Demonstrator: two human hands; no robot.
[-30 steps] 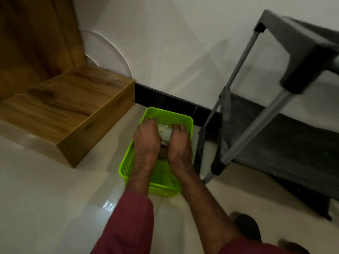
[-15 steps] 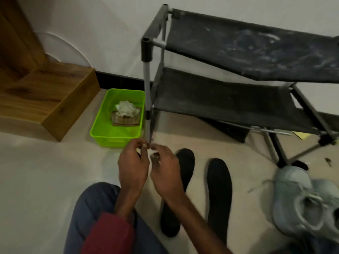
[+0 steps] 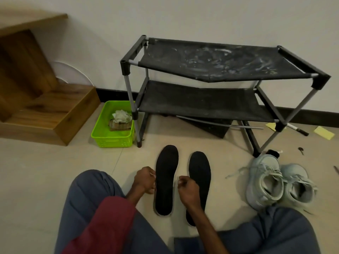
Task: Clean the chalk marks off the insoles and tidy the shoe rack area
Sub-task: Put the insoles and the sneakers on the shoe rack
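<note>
Standing shoe rack [image 3: 201, 105]: the biggest thing in my feed, against the wall. Its top shelf [image 3: 211, 61] is smeared all over with white marks, and both shelves carry nothing, so I judge the rack not yet dealt with.
Wooden steps [image 3: 55, 110]: off to one side, no part of the job.
Shoes [image 3: 275, 184]: a pale pair on the floor [image 3: 45, 171] by the rack's near leg, laces loose, not yet put back on a shelf.
Basket [image 3: 110, 139]: green, just beside the rack's other near leg.
Insoles: two black ones flat on the floor in front of the rack, side by side and apart, one nearer the basket [image 3: 166, 178], one nearer the shoes [image 3: 200, 173]. I see no white marks on them from here, though it is dim; they look done or nearly so.
Loose rod [image 3: 229, 125]: lying under the rack, still to be tidied.
Left grip [image 3: 144, 180]: fingers curled in, at the edge of the basket-side insole; whether it pinches anything I cannot tell.
Right grip [image 3: 187, 187]: also curled in, over the other insole's inner edge; contents unclear.
Cloth [image 3: 122, 116]: crumpled, in the basket.
Yellow notes [image 3: 323, 132]: scattered on the floor past the rack, left to pick up.
</note>
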